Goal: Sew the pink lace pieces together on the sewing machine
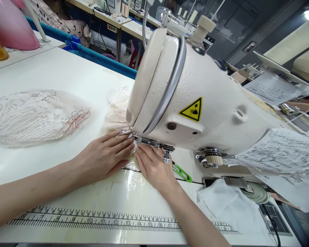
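Beyond our white worktop (105,197), a blue cloth strip (105,61) runs along the far edge, with other machines (175,21) farther back. Close before us, the head of our sewing machine (208,89) leans across the view and hides the needle, so we cannot tell whether it is up or down.

Pale lace (117,118) lies at the presser foot, part of it spread past the machine's left side and a little showing between our hands. Our left hand (105,154) rests palm down on it, fingers stretched out and nearly together, likely to press the gathers flat. Our right hand (154,166) reaches under the head from the other side, probably to steady the near edge; whether its fingertips pinch the lace we cannot tell.

Well to the left lies a lace bundle (32,118) with red threads, apparently set clear of the sewing area. Green snips (182,172) sit just beside the right hand, seemingly for easy reach. A printed ruler (113,221) follows the near edge, presumably for quick measuring.
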Demonstrator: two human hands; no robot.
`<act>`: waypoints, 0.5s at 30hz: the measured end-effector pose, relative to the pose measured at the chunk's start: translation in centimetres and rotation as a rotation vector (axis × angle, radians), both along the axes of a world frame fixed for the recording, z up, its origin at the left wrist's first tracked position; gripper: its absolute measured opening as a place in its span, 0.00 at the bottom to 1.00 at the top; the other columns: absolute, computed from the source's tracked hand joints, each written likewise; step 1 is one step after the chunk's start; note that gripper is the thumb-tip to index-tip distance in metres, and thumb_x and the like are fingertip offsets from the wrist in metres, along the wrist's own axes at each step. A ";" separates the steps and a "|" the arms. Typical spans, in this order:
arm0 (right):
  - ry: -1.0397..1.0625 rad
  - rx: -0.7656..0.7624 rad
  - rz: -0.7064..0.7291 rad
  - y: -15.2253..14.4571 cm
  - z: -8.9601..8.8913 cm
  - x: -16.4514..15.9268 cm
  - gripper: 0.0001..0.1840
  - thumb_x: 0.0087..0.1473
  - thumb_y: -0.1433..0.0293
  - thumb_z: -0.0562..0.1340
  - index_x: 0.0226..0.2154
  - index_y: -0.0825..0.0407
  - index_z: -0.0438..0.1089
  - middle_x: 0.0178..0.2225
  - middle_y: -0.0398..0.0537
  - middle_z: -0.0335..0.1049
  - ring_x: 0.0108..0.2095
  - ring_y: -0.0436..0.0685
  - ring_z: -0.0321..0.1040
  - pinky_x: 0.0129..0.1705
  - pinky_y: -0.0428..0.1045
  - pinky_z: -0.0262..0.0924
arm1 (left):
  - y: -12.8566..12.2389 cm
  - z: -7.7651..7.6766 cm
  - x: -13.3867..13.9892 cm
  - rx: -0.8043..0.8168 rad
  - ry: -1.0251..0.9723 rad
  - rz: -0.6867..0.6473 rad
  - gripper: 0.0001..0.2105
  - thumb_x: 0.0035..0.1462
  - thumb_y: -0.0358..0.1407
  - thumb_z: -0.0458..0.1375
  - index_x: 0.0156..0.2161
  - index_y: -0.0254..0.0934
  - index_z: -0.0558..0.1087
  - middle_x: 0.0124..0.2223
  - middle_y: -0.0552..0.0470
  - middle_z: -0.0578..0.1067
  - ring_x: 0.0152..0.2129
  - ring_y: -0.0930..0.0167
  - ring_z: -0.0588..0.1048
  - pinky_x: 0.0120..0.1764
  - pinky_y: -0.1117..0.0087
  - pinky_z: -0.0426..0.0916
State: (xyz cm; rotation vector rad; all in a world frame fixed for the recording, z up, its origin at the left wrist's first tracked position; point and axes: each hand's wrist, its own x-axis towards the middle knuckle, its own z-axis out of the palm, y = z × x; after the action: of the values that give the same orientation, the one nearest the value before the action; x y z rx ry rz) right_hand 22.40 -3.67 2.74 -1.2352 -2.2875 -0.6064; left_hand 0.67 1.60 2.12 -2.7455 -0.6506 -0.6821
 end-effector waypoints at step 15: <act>-0.055 0.013 -0.071 0.0 -0.2 0.3 0.12 0.73 0.68 0.58 0.44 0.51 0.79 0.46 0.42 0.83 0.34 0.52 0.73 0.40 0.54 0.58 | -0.2 -0.4 0.3 0.014 -0.031 0.005 0.21 0.75 0.38 0.46 0.54 0.28 0.78 0.56 0.40 0.80 0.51 0.57 0.80 0.56 0.55 0.69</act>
State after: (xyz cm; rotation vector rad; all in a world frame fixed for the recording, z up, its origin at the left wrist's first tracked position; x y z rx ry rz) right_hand 22.70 -3.72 2.52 -1.3138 -2.2881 -0.6875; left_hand 0.94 1.44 1.76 -2.7247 -0.6569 -0.7266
